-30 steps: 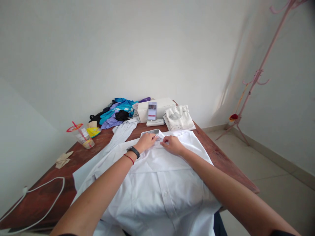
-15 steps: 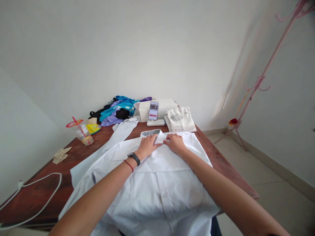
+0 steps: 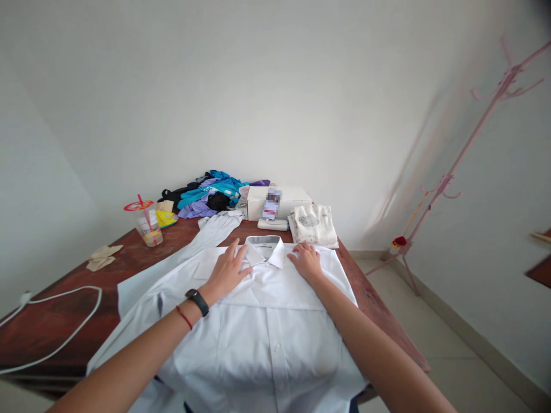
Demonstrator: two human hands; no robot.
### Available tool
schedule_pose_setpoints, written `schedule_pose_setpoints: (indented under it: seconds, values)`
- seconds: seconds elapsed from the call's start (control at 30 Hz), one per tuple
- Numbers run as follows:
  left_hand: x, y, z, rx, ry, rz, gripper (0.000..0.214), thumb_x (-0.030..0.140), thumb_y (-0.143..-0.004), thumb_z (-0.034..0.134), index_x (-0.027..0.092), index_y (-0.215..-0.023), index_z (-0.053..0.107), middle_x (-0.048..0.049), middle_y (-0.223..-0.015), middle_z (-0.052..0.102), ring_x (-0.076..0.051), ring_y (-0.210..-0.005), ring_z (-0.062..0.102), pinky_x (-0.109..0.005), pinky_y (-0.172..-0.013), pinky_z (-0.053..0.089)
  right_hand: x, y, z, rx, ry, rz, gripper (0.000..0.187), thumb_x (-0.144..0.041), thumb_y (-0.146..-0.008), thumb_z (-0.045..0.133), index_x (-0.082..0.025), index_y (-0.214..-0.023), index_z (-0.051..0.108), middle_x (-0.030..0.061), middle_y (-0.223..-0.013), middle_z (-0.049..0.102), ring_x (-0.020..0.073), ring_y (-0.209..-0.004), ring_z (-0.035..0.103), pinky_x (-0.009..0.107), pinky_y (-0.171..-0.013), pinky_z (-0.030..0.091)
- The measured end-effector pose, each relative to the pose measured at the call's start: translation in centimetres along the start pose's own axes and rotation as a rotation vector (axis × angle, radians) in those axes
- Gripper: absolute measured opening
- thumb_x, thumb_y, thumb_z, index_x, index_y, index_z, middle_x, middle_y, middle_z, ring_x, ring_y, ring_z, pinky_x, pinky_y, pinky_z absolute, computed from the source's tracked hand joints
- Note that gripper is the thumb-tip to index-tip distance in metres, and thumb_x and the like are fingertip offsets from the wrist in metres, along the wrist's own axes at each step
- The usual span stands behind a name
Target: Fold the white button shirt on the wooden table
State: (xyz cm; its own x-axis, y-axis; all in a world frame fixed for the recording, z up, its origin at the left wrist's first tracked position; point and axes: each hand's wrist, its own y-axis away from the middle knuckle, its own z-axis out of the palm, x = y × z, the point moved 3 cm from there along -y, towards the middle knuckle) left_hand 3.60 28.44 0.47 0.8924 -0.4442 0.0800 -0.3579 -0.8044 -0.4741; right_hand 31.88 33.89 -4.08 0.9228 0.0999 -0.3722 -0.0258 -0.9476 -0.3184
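A white button-up shirt [image 3: 253, 332] lies spread over the table, its lower part hanging toward me past the near edge. Its collar [image 3: 276, 252] stands up at the far side, closed at the front. To the left of the collar, my left hand [image 3: 227, 271] is open with its fingers spread over the fabric; a dark watch [image 3: 197, 302] and a red string are on that wrist. My right hand [image 3: 306, 261] lies on the shirt just right of the collar, fingers slightly bent and apart, gripping nothing I can see.
On the brown table [image 3: 55, 304] are a plastic cup with a straw [image 3: 150, 225], crumpled tissue [image 3: 103, 257] and a white cable [image 3: 92, 310]. Behind the shirt sit a clothes heap [image 3: 215, 195], a white box [image 3: 295, 198] and folded cloth [image 3: 313, 225]. A pink coat rack [image 3: 465, 146] leans into view at right.
Both hands have left the collar front and moved apart, the left one farther out to the left. The collar is now uncovered. My view has shifted slightly.
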Motion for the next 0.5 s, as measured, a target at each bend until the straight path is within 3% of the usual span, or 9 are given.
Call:
schedule_pose_setpoints:
  seconds: [0.13, 0.23, 0.3, 0.4, 0.5]
  values:
    - [-1.2, 5.1, -3.3, -0.115, 0.062, 0.094, 0.071, 0.037, -0.086, 0.072, 0.027, -0.15, 0.042, -0.0125, -0.163, 0.031, -0.032, -0.147, 0.037, -0.047, -0.116, 0.038, -0.7, 0.6, -0.5, 0.046, 0.042, -0.045, 0.025, -0.039, -0.094, 0.06, -0.021, -0.111, 0.065, 0.0109, -0.119, 0.061, 0.0302, -0.117, 0.052, 0.043, -0.096, 0.04]
    - [-2.5, 9.4, -4.9, -0.237, 0.139, 0.144, 0.058, 0.037, -0.088, 0.069, 0.036, -0.144, 0.052, -0.0045, -0.159, 0.041, -0.028, -0.143, 0.044, -0.044, -0.116, 0.04, -1.9, 1.0, -1.5, 0.077, 0.102, -0.109, 0.018, -0.029, -0.095, 0.058, -0.02, -0.109, 0.065, 0.0109, -0.117, 0.062, 0.0287, -0.116, 0.054, 0.041, -0.098, 0.04]
    - [-3.8, 11.4, -5.5, -0.237, 0.131, 0.123, 0.046, 0.034, -0.092, 0.063, 0.034, -0.138, 0.06, -0.0049, -0.155, 0.047, -0.028, -0.14, 0.047, -0.045, -0.115, 0.041, -3.2, 1.6, -2.7, 0.073, 0.144, -0.16, 0.015, -0.025, -0.095, 0.057, -0.02, -0.107, 0.066, 0.0111, -0.117, 0.062, 0.0284, -0.114, 0.055, 0.042, -0.099, 0.04]
    - [-5.8, 12.5, -5.8, -0.165, 0.031, 0.1, 0.041, 0.021, -0.094, 0.054, 0.028, -0.133, 0.065, -0.0074, -0.149, 0.054, -0.028, -0.136, 0.052, -0.046, -0.112, 0.045, -5.7, 3.7, -5.0, -0.035, 0.112, -0.278, 0.015, -0.027, -0.097, 0.055, -0.019, -0.103, 0.066, 0.0109, -0.114, 0.063, 0.0266, -0.107, 0.06, 0.039, -0.093, 0.046]
    - [-6.4, 12.1, -5.8, -0.118, -0.066, 0.068, 0.04, 0.011, -0.09, 0.053, 0.026, -0.123, 0.069, -0.0072, -0.138, 0.063, -0.027, -0.125, 0.06, -0.043, -0.102, 0.051, -8.2, 8.0, -6.8, -0.225, -0.002, -0.51, 0.019, -0.033, -0.096, 0.059, -0.021, -0.109, 0.066, 0.0078, -0.112, 0.066, 0.0233, -0.099, 0.065, 0.035, -0.088, 0.05]
